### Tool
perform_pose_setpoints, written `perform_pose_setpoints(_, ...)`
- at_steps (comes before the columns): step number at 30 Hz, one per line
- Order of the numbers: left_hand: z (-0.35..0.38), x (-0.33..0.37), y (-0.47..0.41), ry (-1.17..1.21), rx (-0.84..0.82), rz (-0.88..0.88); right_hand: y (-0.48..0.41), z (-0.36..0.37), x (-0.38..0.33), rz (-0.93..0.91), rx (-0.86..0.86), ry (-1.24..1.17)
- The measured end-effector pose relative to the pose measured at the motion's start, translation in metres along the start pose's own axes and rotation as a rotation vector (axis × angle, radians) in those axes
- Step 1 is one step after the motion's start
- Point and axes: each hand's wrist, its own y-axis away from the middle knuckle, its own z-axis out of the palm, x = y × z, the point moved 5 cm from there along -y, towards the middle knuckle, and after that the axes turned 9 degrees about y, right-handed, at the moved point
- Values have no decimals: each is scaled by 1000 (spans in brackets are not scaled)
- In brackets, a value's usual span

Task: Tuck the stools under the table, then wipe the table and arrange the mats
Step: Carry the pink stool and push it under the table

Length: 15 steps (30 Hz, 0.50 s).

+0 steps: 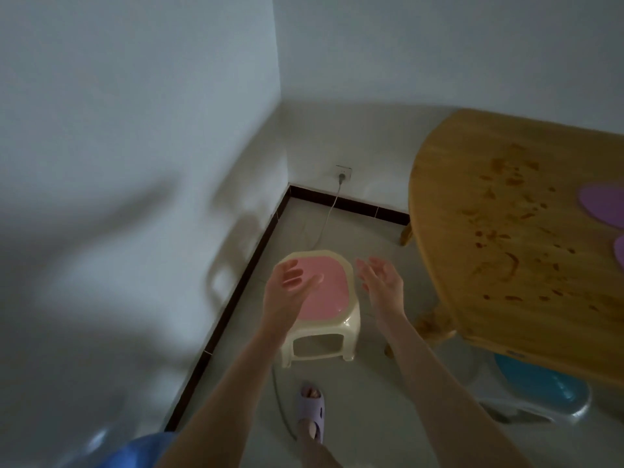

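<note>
Left hand [290, 283] and right hand [383, 282] are hovering, grips spread, over the stool [334, 285]; take both rims, slide toward the desk [472, 204] at three o'clock.

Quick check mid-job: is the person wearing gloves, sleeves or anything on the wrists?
No gloves or sleeves show: the left hand and right hand are bare, and no watch, bracelet or ring is visible, though the picture is dim. At bottom left, blue clothing shows beside the left arm.

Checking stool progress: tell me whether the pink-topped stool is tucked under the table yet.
No, the pink-topped stool stands out in the open beside the wooden table, none of it beneath the tabletop.
</note>
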Motion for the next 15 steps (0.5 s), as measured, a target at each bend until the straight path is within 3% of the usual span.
perform_pose_setpoints(15, -36, -15, -151, -120, -113, -184, -107, 83, 4, 210, 68, 15)
